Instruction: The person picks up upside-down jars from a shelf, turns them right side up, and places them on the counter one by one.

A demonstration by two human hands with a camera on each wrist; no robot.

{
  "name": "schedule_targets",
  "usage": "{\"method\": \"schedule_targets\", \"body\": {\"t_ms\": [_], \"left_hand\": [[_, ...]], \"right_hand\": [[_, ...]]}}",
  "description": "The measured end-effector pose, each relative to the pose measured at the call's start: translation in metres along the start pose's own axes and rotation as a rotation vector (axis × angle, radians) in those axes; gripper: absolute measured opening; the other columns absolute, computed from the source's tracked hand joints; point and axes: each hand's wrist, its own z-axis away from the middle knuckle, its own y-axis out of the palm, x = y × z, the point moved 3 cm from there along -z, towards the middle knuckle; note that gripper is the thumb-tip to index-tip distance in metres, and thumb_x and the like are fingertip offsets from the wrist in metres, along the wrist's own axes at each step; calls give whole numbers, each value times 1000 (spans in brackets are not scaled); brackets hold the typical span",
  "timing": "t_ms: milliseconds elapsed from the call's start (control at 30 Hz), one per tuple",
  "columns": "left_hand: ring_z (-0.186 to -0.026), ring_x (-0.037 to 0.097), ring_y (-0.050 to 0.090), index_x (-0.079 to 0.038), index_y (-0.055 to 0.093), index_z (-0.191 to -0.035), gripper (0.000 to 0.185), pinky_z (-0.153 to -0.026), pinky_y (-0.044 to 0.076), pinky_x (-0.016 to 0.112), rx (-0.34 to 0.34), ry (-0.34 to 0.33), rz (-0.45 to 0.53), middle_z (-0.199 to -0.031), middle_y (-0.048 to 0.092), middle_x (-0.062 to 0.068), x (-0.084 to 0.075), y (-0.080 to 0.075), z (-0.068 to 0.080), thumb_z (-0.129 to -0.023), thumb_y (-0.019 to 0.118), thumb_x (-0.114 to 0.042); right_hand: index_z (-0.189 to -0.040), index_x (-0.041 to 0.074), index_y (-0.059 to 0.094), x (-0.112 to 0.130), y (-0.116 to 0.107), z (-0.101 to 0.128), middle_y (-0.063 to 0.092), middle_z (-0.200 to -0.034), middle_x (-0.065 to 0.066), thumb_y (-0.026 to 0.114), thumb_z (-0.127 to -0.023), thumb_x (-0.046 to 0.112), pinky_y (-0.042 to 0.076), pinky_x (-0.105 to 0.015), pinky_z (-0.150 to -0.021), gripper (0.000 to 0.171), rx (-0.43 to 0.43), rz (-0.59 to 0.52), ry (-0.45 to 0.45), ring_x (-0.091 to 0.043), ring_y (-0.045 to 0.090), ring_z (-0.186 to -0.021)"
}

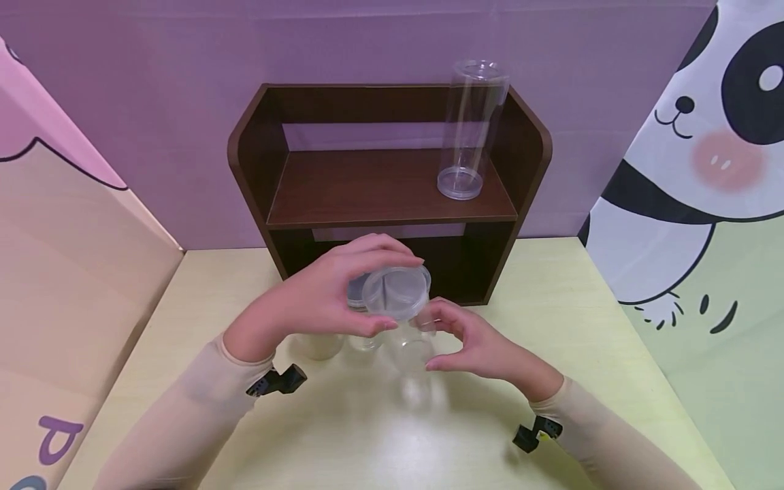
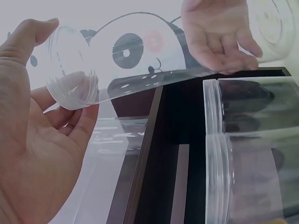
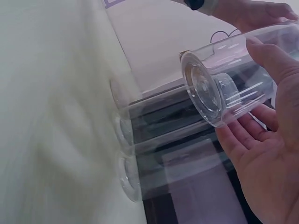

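Observation:
Both hands hold a clear plastic cylindrical jar (image 1: 398, 292), tilted with its lidded end toward the head camera. My left hand (image 1: 333, 289) grips it around the ridged lid (image 2: 70, 70), thumb on one side and fingers on the other. Lower down, my right hand (image 1: 474, 344) curls around the see-through wall; the right wrist view shows its thumb on the jar's side and fingers under the round base (image 3: 203, 91). Close behind the held jar, similar clear jars (image 2: 252, 107) stand on the table, partly hidden by my left hand in the head view.
A dark brown two-tier shelf (image 1: 392, 187) stands at the back of the pale table (image 1: 343, 435). On its upper board, at the right, is another tall clear jar (image 1: 461, 182). Purple cloth (image 1: 184, 82) hangs behind, and a panda-print panel (image 1: 692, 204) stands at the right.

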Motion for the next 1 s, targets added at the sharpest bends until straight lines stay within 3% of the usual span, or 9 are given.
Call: {"method": "schedule_targets", "body": {"t_ms": [200,400,600,1000], "left_hand": [[-129,20,61,-13,67,-149,67,-93,62,46,11,6,40,-146,61,-5,4,6,-5,-88,93,-21],[-130,16,60,-15,67,-149,67,-94,61,42,14,12,45,-146,62,-4,6,8,-8,-88,94,-23],[-129,16,60,-15,67,-149,67,-95,61,37,13,20,58,-146,62,-5,6,10,-9,-88,94,-22],[-134,15,58,-15,65,-152,77,-104,56,38,-15,-10,58,-148,61,-4,9,9,-5,-84,100,-24]], "right_hand": [[-149,1,57,-6,5,-1,62,-145,-17,89,-88,-5,51,-39,-119,69,-24,-38,31,-47,62,-131],[-159,1,49,-8,9,-1,59,-153,-13,89,-88,-4,49,-38,-121,82,-36,-50,55,-38,63,-136],[-161,3,48,-10,11,-2,57,-157,-12,89,-89,-2,48,-42,-123,83,-38,-54,49,-28,60,-140],[-161,3,48,-9,11,0,57,-158,-12,88,-89,-4,48,-41,-122,83,-45,-34,33,-29,60,-141]]}}
